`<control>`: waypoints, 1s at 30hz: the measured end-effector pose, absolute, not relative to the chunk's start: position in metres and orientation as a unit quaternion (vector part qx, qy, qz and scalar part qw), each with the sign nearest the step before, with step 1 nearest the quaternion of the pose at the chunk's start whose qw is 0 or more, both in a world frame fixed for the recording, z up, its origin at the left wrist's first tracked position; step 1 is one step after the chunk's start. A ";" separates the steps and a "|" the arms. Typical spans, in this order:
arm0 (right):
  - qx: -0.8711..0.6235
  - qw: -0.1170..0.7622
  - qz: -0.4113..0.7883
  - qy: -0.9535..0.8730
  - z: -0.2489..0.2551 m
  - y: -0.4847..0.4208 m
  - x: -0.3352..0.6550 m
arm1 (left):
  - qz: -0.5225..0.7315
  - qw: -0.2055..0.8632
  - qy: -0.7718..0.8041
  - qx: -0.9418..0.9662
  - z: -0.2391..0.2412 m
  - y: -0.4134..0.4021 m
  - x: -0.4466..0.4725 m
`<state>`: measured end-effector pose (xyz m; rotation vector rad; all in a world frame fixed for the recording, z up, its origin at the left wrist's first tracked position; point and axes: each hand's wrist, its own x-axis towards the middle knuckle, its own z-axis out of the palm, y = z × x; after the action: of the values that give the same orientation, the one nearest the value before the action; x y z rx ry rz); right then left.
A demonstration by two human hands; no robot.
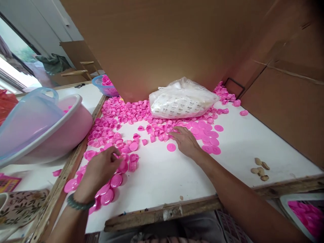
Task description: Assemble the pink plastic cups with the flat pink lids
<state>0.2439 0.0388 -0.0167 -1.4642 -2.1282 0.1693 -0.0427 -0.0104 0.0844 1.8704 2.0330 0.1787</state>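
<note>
Many pink plastic caps [131, 114] and flat pink discs [207, 135] lie scattered on a white table [162, 172]. My left hand [101, 168] is curled, its fingertips pinching pink pieces at a small pile of discs [111, 189] near the table's left edge. My right hand [186, 140] reaches forward with fingers stretched out, touching caps in the middle of the heap. One single disc [171, 147] lies just left of that hand.
A clear bag of white packets [181, 99] sits behind the caps against a cardboard wall [157, 44]. A pink basin with a bluish tub [40, 128] stands left, a blue basket [105, 86] behind it. Peanut shells [260, 168] lie right. A tray of pink parts [303, 212] is at lower right.
</note>
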 end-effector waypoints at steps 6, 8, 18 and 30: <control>-0.547 0.192 -0.003 -0.815 -0.020 0.045 0.245 | 0.114 0.049 0.691 0.712 0.071 -0.012 -0.005; -0.544 0.180 -0.005 -0.819 -0.018 0.042 0.243 | 0.157 0.086 0.625 0.760 0.050 -0.008 0.033; -0.581 0.243 0.181 -0.755 -0.012 0.035 0.245 | 0.144 0.077 0.471 0.867 -0.014 0.014 0.089; -0.460 0.213 0.136 -0.851 -0.016 0.021 0.254 | 0.248 0.223 0.552 0.764 -0.019 -0.009 0.056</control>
<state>0.2545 0.0213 -0.0157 -1.2767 -2.3628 0.3767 0.0558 -0.0086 -0.0192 2.1107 1.5240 0.6837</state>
